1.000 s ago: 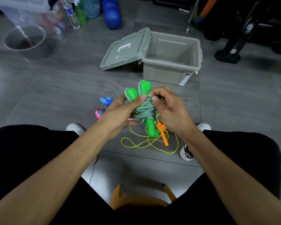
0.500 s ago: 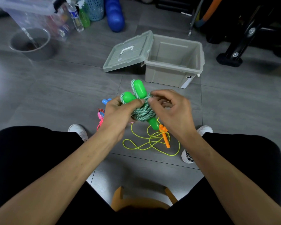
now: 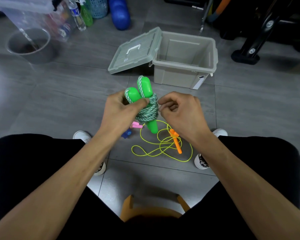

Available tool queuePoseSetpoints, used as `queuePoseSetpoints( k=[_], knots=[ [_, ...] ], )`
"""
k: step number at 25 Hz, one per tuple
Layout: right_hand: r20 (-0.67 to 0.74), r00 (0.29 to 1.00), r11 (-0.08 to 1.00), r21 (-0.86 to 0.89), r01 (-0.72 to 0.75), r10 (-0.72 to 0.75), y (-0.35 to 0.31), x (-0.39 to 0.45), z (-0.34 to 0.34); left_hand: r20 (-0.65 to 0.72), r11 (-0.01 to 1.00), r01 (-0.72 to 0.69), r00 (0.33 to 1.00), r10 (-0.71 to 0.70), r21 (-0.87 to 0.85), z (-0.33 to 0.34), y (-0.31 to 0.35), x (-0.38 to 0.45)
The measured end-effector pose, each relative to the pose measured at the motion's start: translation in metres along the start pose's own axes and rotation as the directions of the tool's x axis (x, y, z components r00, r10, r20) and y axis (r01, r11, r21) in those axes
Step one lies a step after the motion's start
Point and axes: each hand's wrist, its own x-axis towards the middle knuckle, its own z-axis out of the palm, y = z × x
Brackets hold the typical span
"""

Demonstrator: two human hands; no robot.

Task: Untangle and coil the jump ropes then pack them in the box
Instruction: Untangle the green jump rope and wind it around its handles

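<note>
Head: left hand (image 3: pixel 119 111) grips green rope bundle (image 3: pixel 146 108).

dim, soft indoor light, faint floor glare at left, wide-angle bending at edges.

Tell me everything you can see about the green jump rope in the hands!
The green jump rope has two bright green handles that look like smooth plastic, lying side by side, tops pointing toward the box. Its green-and-white braided cord is wound in a thick bundle round their middles, with strands running over the tops. One handle's end pokes out below. The left hand grips it above the floor; the right hand is beside the bundle, fingers curled, contact unclear.
</note>
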Motion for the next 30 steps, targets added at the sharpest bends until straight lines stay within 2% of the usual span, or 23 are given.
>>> queuePoseSetpoints(
  k=[3, 7, 9, 12, 14, 17, 19, 23, 25, 27, 28, 30],
  knots=[
    [0.054, 0.996, 0.993, 0.08, -0.082, 0.077, -0.001, 0.001, -0.002, 0.033, 0.998, -0.043, 0.999, 0.042, 0.035, -0.001, 0.002, 0.001],
    [0.067, 0.995, 0.993, 0.078, -0.085, 0.08, 0.005, 0.002, 0.0, 0.056, 0.995, -0.081, 0.995, 0.077, 0.065, 0.002, -0.004, -0.003],
    [0.082, 0.993, 0.996, 0.004, -0.088, 0.087, 0.006, 0.002, 0.002, 0.075, 0.986, -0.091, 0.994, 0.081, 0.141, 0.0, -0.009, -0.003],
    [0.178, 0.979, 0.989, -0.127, -0.081, 0.103, 0.005, 0.003, 0.003, 0.085, 0.96, -0.135, 0.989, 0.117, 0.246, 0.0, -0.012, -0.005],
    [0.239, 0.965, 0.988, -0.138, -0.072, 0.104, 0.005, 0.005, 0.001, 0.069, 0.968, -0.14, 0.989, 0.129, 0.206, 0.001, -0.013, -0.005],
    [0.276, 0.959, 0.998, -0.005, -0.065, 0.063, 0.008, 0.007, 0.001, 0.021, 1.0, -0.017, 1.0, 0.017, -0.005, 0.004, -0.017, 0.001],
    [0.284, 0.959, 0.994, 0.1, -0.043, 0.012, 0.01, 0.005, 0.001, 0.005, 0.981, 0.104, 0.994, -0.105, -0.163, 0.006, -0.017, 0.005],
    [0.352, 0.931, 0.964, 0.266, -0.002, -0.095, 0.014, -0.002, -0.004, 0.115, 0.886, 0.296, 0.955, -0.272, -0.356, 0.001, -0.015, 0.013],
    [0.342, 0.935, 0.971, 0.238, 0.013, -0.096, 0.019, -0.002, -0.002, 0.146, 0.874, 0.334, 0.942, -0.301, -0.352, 0.0, -0.016, 0.015],
    [0.315, 0.947, 0.995, 0.094, 0.041, -0.068, 0.025, -0.003, 0.006, 0.156, 0.902, 0.364, 0.929, -0.335, -0.232, 0.005, -0.017, 0.012],
    [0.3, 0.952, 0.998, 0.035, 0.044, -0.053, 0.027, -0.003, 0.011, 0.194, 0.907, 0.383, 0.917, -0.349, -0.177, 0.006, -0.016, 0.009],
    [0.274, 0.961, 1.0, 0.007, 0.026, -0.027, 0.03, -0.003, 0.016, 0.335, 0.895, 0.407, 0.881, -0.333, -0.181, 0.006, -0.018, 0.005]
  ],
)
